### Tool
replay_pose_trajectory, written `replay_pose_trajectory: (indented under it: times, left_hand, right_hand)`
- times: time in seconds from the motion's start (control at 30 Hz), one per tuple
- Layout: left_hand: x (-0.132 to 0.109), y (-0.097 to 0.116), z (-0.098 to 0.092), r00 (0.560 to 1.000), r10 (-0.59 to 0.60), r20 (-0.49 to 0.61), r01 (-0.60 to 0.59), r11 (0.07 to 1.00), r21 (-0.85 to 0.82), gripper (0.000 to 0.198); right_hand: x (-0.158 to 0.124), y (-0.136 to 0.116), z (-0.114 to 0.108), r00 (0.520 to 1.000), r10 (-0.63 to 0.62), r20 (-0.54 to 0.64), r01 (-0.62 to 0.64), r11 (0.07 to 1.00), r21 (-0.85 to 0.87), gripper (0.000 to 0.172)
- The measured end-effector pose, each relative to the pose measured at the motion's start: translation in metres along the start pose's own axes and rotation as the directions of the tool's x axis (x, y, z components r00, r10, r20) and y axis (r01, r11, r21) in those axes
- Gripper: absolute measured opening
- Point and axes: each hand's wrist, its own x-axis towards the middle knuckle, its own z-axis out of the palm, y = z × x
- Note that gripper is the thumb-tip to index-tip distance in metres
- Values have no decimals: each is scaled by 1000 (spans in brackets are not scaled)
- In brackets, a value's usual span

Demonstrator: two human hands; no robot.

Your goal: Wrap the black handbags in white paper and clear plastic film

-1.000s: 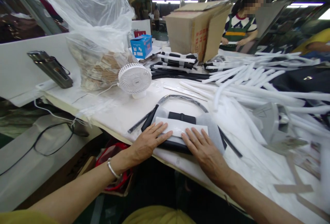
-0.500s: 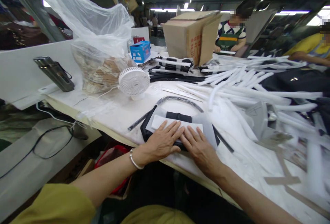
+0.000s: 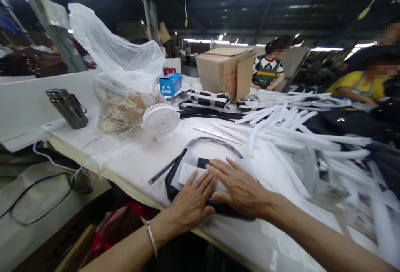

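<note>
A black bag-like piece (image 3: 171, 184) lies flat at the near edge of the white counter (image 3: 125, 163). A slim, glossy dark strap (image 3: 215, 139) arches beyond its far side, one end reaching out left. A translucent sheet (image 3: 191, 157) partly covers the piece; a white strip (image 3: 187, 174) lies on top, partly hidden, near a black tab (image 3: 203, 162).

There is one white round plastic desk fan (image 3: 161, 119). Left of it: one grey cylindrical metal flask (image 3: 68, 108) and one translucent plastic bag (image 3: 120, 107). Behind it: one blue cardboard box (image 3: 170, 84) and one big brown cardboard carton (image 3: 214, 74). Nearer and right of it: two bare hands, left hand (image 3: 194, 199) and right hand (image 3: 237, 185), and one dark arched strap (image 3: 208, 139). Right of it: white foam tubes (image 3: 281, 117), too overlapped to count.
</note>
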Motion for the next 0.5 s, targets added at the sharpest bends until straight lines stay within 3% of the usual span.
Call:
replay_pose_trajectory:
  times: [0.07, 0.13, 0.33, 0.5]
  left_hand:
    - [-1, 0, 3, 1000, -6, -5, 6, 1000, 16, 80]
    - [-1, 0, 4, 1000, -1, -15, 1, 1000, 14, 86]
    - [1, -2, 4, 998, 23, -62, -24, 1000, -12, 84]
    - [1, -5, 15, 987, 35, -157, -27, 998, 54, 72]
  right_hand:
    - [-11, 13, 16, 995, -32, 95, 30, 999, 18, 77]
    - [-24, 24, 34, 992, -52, 114, 50, 998, 23, 82]
    - [-39, 43, 82, 975, -174, -135, 161, 982, -102, 94]
    - [-39, 49, 93, 961, -191, -198, 159, 973, -166, 94]
